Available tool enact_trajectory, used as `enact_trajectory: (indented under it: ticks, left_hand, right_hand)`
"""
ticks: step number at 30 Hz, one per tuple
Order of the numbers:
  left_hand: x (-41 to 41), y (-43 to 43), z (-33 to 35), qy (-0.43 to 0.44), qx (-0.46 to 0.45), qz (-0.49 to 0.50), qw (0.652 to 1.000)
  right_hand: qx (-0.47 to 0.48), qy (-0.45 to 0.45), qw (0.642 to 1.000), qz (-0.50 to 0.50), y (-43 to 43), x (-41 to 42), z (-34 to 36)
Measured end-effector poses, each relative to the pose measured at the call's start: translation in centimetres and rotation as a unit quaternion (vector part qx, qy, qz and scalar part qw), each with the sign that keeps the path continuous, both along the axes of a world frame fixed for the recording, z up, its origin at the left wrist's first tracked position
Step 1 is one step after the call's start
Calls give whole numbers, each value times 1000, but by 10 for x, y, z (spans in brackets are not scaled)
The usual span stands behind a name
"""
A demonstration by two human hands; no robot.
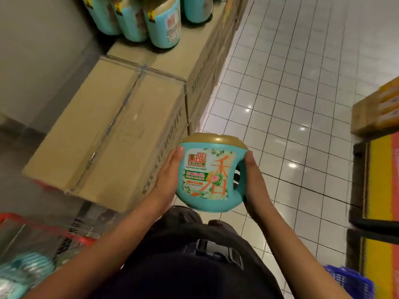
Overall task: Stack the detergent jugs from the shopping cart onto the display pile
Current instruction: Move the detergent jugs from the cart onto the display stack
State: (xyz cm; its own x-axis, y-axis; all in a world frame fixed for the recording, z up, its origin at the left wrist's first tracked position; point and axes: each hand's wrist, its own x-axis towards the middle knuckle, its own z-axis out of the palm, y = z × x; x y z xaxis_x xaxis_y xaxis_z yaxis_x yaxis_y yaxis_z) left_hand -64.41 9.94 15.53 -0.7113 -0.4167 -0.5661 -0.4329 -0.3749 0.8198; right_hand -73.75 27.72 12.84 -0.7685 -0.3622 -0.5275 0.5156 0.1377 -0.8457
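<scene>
I hold a teal detergent jug point(208, 173) with a gold lid and a Liby label upright in front of my waist. My left hand point(169, 175) presses its left side with the fingers wrapped behind it. My right hand point(252, 180) grips the handle side on the right. The display pile point(151, 20) of matching teal jugs stands on cardboard boxes at the top left. The red shopping cart point(43, 229) is at the lower left, with more teal jugs point(26, 270) blurred inside.
Large sealed cardboard boxes point(121, 126) form the base of the display along the left wall. White tiled floor point(291, 83) runs ahead. A yellow display with boxes point(380, 113) stands at the right and a blue basket point(349, 281) at the lower right.
</scene>
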Motion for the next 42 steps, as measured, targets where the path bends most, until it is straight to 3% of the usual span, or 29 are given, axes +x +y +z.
enact_trajectory:
  ticks: [7, 12, 20, 24, 27, 32, 42]
  left_hand:
    - [-130, -38, -2, -16, -10, -27, 999]
    - [-209, -58, -5, -13, -30, -8, 999]
    - [-318, -80, 0, 21, -3, 136, 991]
    - [-353, -95, 3, 71, 6, 225, 972]
    - [-367, -111, -1, 105, 5, 277, 955]
    - [-377, -138, -16, 133, -45, 317, 938]
    - [-387, -178, -62, 156, -150, 294, 931]
  right_hand:
    - [-2, 5, 1000, -11, -31, -128, 14]
    - [4, 32, 999, 32, -59, -222, 6]
    - [-27, 27, 981, 192, -112, -382, -3]
    - [-54, 8, 953, 297, -150, -446, 3]
    - [-76, -18, 928, 364, -186, -476, 8]
    - [-114, -31, 912, 393, -247, -506, 1]
    - [-128, 36, 912, 389, -313, -525, -27]
